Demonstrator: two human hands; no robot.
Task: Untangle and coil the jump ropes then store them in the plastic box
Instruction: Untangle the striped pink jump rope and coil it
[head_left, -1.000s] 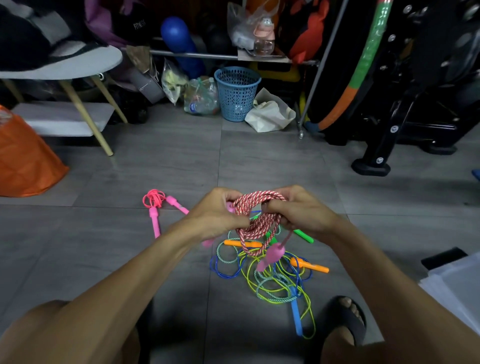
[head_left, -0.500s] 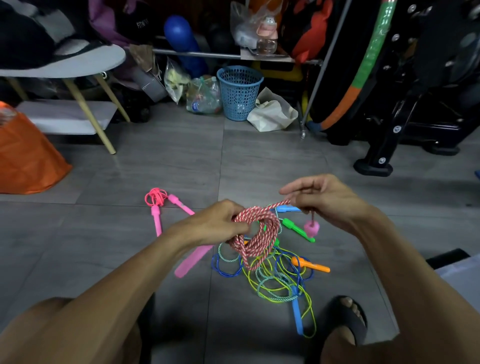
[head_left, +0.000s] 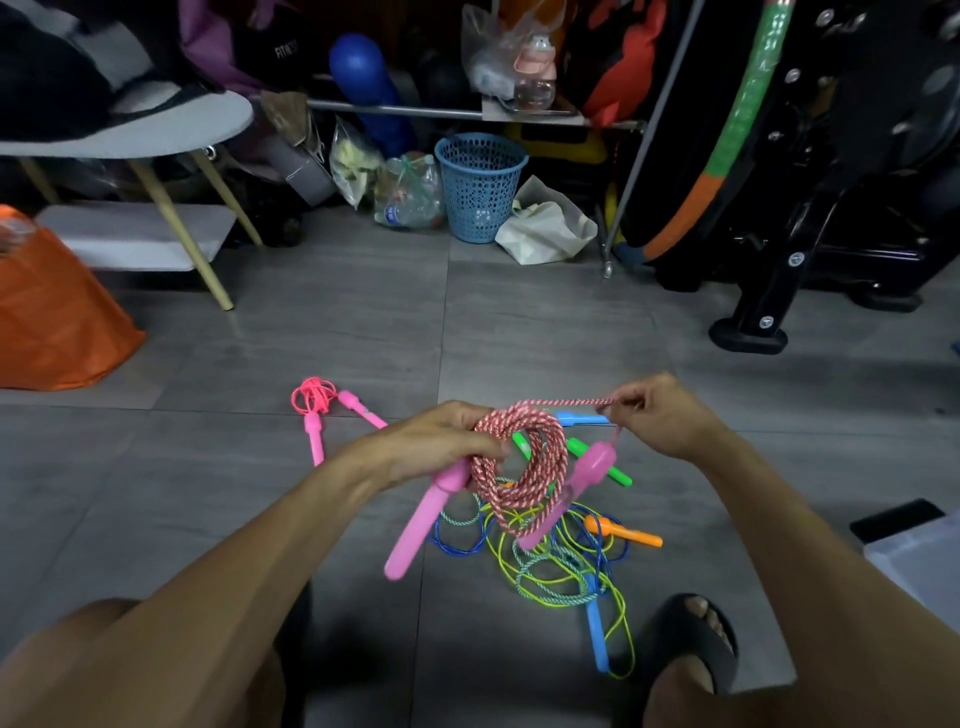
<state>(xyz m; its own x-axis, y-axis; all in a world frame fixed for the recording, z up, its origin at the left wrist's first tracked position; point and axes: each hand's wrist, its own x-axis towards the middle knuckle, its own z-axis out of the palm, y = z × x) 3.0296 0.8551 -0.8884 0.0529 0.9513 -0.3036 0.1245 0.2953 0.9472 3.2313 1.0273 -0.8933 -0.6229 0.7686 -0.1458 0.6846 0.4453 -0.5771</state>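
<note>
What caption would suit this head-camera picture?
Left hand grips a coiled red-and-white jump rope; right hand pinches its end above tangled ropes.

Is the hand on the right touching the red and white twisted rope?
Touching. The head view shows the right hand pinching the red-and-white twisted rope strand between its fingertips, with no gap.

Both forearms bare, no sleeves, no watch/rings seen. Left hand (head_left: 434, 441), right hand (head_left: 662, 418) ungloved. Black open-toe rubber slide sandal (head_left: 696, 642) near right.
</note>
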